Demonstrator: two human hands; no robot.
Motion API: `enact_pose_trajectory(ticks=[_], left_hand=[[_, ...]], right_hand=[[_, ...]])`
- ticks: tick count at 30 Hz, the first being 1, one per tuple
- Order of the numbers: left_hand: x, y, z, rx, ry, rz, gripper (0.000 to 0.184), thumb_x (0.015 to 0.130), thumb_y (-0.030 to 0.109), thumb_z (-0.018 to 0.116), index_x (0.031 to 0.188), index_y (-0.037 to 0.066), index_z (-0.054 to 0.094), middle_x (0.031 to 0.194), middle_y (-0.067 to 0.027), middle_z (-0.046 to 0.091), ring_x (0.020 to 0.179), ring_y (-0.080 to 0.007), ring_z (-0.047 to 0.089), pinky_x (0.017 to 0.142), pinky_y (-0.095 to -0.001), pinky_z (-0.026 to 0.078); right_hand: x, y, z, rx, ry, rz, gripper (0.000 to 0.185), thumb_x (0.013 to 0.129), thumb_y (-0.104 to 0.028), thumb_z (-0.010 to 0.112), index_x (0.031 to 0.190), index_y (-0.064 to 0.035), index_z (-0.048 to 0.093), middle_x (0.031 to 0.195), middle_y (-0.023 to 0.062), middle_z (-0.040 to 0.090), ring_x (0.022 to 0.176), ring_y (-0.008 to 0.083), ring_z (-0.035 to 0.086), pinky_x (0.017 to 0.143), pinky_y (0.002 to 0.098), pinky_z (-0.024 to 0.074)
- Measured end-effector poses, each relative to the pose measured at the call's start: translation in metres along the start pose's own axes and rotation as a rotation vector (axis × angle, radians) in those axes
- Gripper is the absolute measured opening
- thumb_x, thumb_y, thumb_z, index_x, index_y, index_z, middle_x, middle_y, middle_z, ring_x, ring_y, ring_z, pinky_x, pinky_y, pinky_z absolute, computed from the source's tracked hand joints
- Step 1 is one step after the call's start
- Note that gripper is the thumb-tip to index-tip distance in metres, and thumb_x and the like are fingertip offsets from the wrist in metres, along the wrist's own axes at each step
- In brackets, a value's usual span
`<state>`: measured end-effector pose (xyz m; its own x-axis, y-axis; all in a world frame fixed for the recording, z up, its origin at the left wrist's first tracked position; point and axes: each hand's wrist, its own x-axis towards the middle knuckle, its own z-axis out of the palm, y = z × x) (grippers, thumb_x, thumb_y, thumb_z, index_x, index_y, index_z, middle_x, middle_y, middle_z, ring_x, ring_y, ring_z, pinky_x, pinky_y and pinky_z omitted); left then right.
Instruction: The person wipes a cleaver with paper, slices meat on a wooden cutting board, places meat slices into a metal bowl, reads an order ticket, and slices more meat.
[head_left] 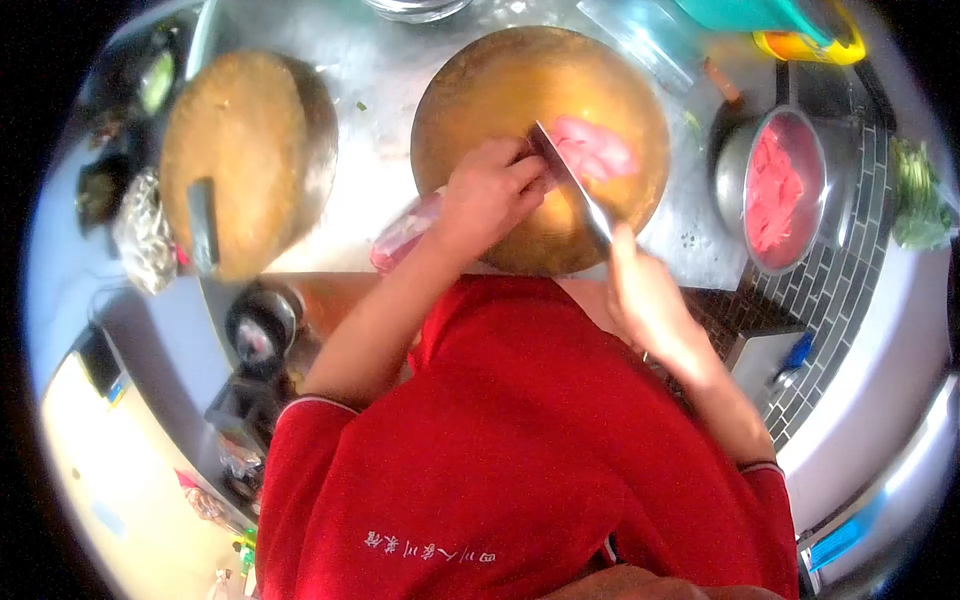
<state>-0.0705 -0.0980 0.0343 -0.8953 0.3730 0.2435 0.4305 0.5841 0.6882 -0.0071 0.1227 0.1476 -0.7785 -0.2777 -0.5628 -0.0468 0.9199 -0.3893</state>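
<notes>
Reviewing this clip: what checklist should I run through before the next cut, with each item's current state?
1. Knife gripped firmly: ok as far as seen; the right hand is closed around its handle.
2. Left hand clear of the knife: cannot tell; its curled fingers are right beside it, contact unclear.
3. Cut meat on the round board: ok, beyond the knife.
4. Long meat piece fully on the board: not ok; its near end juts past the edge.
5. Board steady: cannot tell from one picture.

Bagged greens (914, 185) lie right of a teal basin (745, 13).
</notes>
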Motion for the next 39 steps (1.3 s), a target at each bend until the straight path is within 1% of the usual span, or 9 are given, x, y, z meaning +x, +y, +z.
enact_pose_trajectory(ticks=[5,12,15,19,25,28,34,37,39], left_hand=[[0.000,-0.001,-0.002,0.007,0.006,0.001,0.014,0.085,0.021,0.076,0.093,0.010,0.074,0.098,-0.0101,0.067,0.094,-0.0336,0.065,0.081,-0.0461,0.054],[-0.003,0.002,-0.002,0.000,0.015,-0.046,0.018,0.085,0.017,0.075,0.101,0.009,0.074,0.107,-0.0129,0.070,0.097,-0.0365,0.067,0.084,-0.0463,0.056],[-0.003,-0.002,-0.001,-0.001,0.017,-0.026,0.019,0.084,0.017,0.075,0.101,0.008,0.074,0.107,-0.0130,0.070,0.096,-0.0364,0.067,0.084,-0.0464,0.056],[-0.003,-0.006,0.002,-0.042,0.019,-0.030,0.019,0.083,0.016,0.075,0.101,0.009,0.074,0.105,-0.0130,0.070,0.095,-0.0363,0.067,0.083,-0.0468,0.056],[-0.004,0.000,0.000,-0.014,0.035,-0.049,0.018,0.083,0.017,0.077,0.099,0.009,0.073,0.103,-0.0121,0.069,0.093,-0.0361,0.066,0.082,-0.0464,0.055],[-0.006,0.001,-0.003,0.007,0.062,-0.030,0.018,0.082,0.017,0.077,0.098,0.009,0.073,0.104,-0.0122,0.069,0.094,-0.0364,0.065,0.082,-0.0460,0.055],[-0.004,-0.001,-0.003,-0.016,0.026,-0.040,0.017,0.082,0.017,0.077,0.097,0.008,0.073,0.104,-0.0123,0.068,0.097,-0.0368,0.064,0.082,-0.0458,0.056],[-0.005,-0.006,0.001,-0.019,0.047,-0.008,0.017,0.082,0.017,0.077,0.096,0.008,0.073,0.101,-0.0122,0.068,0.095,-0.0364,0.065,0.082,-0.0459,0.055],[-0.004,-0.008,0.002,-0.006,0.051,-0.017,0.016,0.082,0.017,0.077,0.095,0.008,0.074,0.099,-0.0121,0.068,0.094,-0.0360,0.065,0.081,-0.0459,0.055]], right_hand=[[0.085,0.001,0.021,0.039,0.137,-0.068,0.029,0.088,0.001,0.055,0.113,0.0038,0.042,0.082,0.0314,0.067,0.078,0.0501,0.069,0.067,0.0584,0.0551],[0.011,-0.019,-0.023,-0.037,-0.004,-0.018,0.030,0.088,0.002,0.057,0.113,0.0031,0.041,0.091,0.0335,0.068,0.085,0.0513,0.069,0.072,0.0589,0.0561],[-0.027,-0.007,-0.020,-0.002,0.011,-0.054,0.028,0.091,0.000,0.053,0.114,0.0033,0.038,0.077,0.0333,0.063,0.075,0.0544,0.064,0.064,0.0613,0.0488],[0.027,-0.012,-0.003,-0.002,-0.093,0.084,0.034,0.088,0.001,0.059,0.115,0.0037,0.039,0.090,0.0343,0.067,0.080,0.0531,0.068,0.071,0.0587,0.0556],[0.103,0.013,0.035,0.051,0.303,-0.304,0.036,0.087,0.002,0.057,0.119,0.0067,0.043,0.086,0.0321,0.068,0.079,0.0505,0.068,0.071,0.0579,0.0555],[0.066,-0.011,0.002,0.029,0.078,-0.116,0.033,0.087,0.002,0.057,0.117,0.0062,0.044,0.090,0.0329,0.068,0.081,0.0515,0.068,0.072,0.0580,0.0557],[-0.025,-0.019,-0.025,-0.017,-0.039,0.033,0.033,0.093,-0.007,0.063,0.114,0.0035,0.040,0.090,0.0352,0.067,0.083,0.0540,0.067,0.073,0.0596,0.0553],[-0.013,-0.016,-0.024,0.062,-0.108,0.072,0.039,0.094,-0.012,0.066,0.116,0.0032,0.038,0.091,0.0359,0.066,0.086,0.0543,0.067,0.074,0.0598,0.0548],[0.034,-0.007,0.006,0.039,0.011,-0.047,0.039,0.089,-0.005,0.064,0.117,0.0049,0.039,0.088,0.0346,0.066,0.086,0.0534,0.067,0.072,0.0599,0.0539]])
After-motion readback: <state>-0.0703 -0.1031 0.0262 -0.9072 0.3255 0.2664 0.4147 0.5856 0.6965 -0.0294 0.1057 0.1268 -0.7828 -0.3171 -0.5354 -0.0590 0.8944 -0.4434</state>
